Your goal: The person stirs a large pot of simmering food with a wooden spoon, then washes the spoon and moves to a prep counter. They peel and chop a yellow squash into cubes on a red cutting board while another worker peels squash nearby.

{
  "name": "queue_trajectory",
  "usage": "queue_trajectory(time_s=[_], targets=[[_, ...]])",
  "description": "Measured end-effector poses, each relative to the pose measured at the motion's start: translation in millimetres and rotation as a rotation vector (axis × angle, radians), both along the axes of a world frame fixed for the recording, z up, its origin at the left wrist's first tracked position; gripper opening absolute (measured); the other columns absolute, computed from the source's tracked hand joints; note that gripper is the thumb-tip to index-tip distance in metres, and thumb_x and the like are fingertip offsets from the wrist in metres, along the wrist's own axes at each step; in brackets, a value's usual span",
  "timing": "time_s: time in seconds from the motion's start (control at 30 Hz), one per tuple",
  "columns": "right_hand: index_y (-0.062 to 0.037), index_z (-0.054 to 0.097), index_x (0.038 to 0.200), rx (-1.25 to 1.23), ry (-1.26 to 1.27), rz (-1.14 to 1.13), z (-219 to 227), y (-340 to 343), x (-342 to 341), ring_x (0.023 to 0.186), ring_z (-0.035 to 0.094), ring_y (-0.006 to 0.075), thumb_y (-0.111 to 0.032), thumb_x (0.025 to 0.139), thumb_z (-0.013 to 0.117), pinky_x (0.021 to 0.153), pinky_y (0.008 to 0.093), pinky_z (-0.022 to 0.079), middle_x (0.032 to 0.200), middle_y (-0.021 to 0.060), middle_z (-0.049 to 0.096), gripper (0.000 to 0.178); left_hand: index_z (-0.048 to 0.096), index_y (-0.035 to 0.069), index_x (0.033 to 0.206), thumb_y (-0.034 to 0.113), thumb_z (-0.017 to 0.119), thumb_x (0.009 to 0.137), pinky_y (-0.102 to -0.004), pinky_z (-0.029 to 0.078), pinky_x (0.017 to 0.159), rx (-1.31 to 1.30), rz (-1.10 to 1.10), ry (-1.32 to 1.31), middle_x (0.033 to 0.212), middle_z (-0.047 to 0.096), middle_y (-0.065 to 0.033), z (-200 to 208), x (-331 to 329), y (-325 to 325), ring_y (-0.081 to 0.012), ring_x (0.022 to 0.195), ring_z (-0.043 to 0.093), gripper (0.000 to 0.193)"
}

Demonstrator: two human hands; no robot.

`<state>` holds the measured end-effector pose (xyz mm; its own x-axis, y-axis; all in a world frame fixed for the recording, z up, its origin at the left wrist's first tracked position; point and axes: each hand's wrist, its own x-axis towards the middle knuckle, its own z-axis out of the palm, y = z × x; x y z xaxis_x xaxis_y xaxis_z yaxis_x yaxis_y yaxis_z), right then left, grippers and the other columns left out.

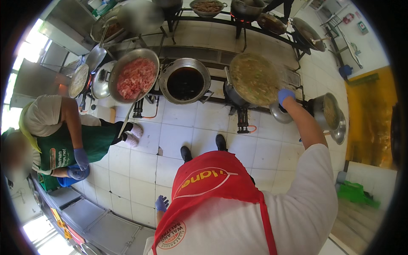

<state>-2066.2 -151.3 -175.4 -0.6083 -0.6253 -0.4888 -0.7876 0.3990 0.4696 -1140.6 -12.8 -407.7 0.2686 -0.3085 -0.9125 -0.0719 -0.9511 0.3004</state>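
Note:
My right hand, in a blue glove, is at the right rim of a large pot full of brownish stew with green bits. Its fingers look closed, but what they grip is hidden. My left hand, also blue-gloved, hangs low beside my red apron, fingers apart and holding nothing. Left of the pot is a wide pan of dark liquid. Further left, another pan holds raw pinkish-red meat, with a long handle leaning out of it.
A person in a green apron stands at the left, gloved hands near a blue bucket. More pots and a lid stand to the right. Gas burners and a far row of pans line the stands. Tiled floor lies between.

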Motion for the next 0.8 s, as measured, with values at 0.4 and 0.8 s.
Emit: queue_trajectory(time_s=[0.4,0.8], targets=[[-0.0031,0.066,0.13,-0.001,-0.215,0.035,-8.2,27.0,27.2,0.121,0.066,0.0397,-0.026,0.105,0.052,0.103,0.0484,0.052,0.132,0.0239,0.067,0.037,0.058,0.009,0.139,0.041,0.056,0.101,-0.0444,0.052,0.076,0.03,0.234,0.097,0.127,0.07,-0.0147,-11.5,-39.2,39.9,-0.0286,0.094,0.068,0.05],[0.0016,0.032,0.159,-0.084,-0.191,0.103,-53.4,12.9,89.4,0.124,0.065,0.0412,-0.021,0.097,0.06,0.105,0.0478,0.052,0.133,0.0274,0.066,0.071,0.066,-0.001,0.121,0.05,0.072,0.093,-0.0471,0.059,0.082,-0.264,0.058,-0.214,0.108,0.075,-0.019,-61.3,-51.0,53.3,-0.0358,0.096,0.072,0.059]])
